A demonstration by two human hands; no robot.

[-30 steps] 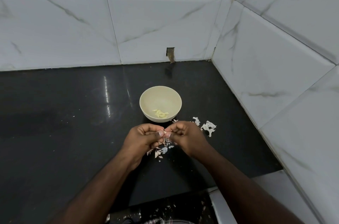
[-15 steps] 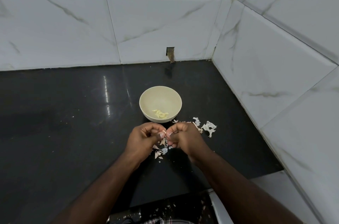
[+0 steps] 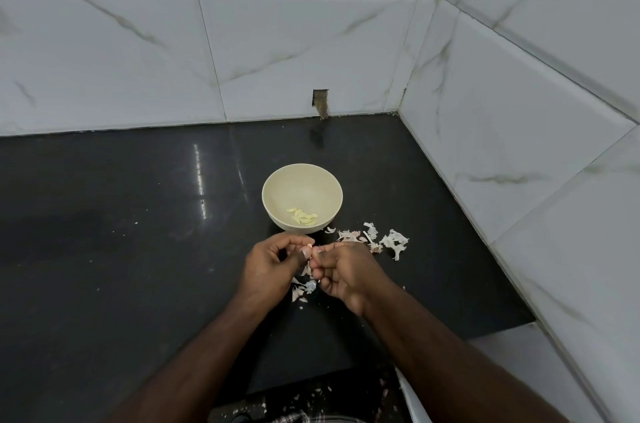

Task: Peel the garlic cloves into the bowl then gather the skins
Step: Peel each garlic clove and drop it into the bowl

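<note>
Head view, sole entry. Garlic clove (image 3: 309,247): small, pinkish, only a sliver visible, pinched between the fingertips of both hands just above the dark surface (image 3: 138,214), near the front of the bowl (image 3: 270,180). Left hand (image 3: 273,266): fingers curled, thumb and forefinger closed on the clove. Right hand (image 3: 346,270): fingers curled, tips meeting the clove from the other side, apparently picking at its skin. Peeled cloves (image 3: 302,216): a small pale cluster in the bottom of the bowl. Skins (image 3: 377,239): one loose scatter to the right of the bowl; a second lot of scraps (image 3: 303,287) lies under and between the hands.

Step in hand, as judged: stripping the skin from one clove. Done well, the left hand holds the clove steady while the right nail lifts an edge and draws the skin off in strips; scraps fall on the existing heap, not in the bowl; the bare clove goes to the bowl, which is close enough to reach.

Difference from the earlier frames: slight. Both hands sit a little nearer the bowl, fingertips meeting higher; bowl, peeled cloves and right-hand skins lie unchanged.
</note>
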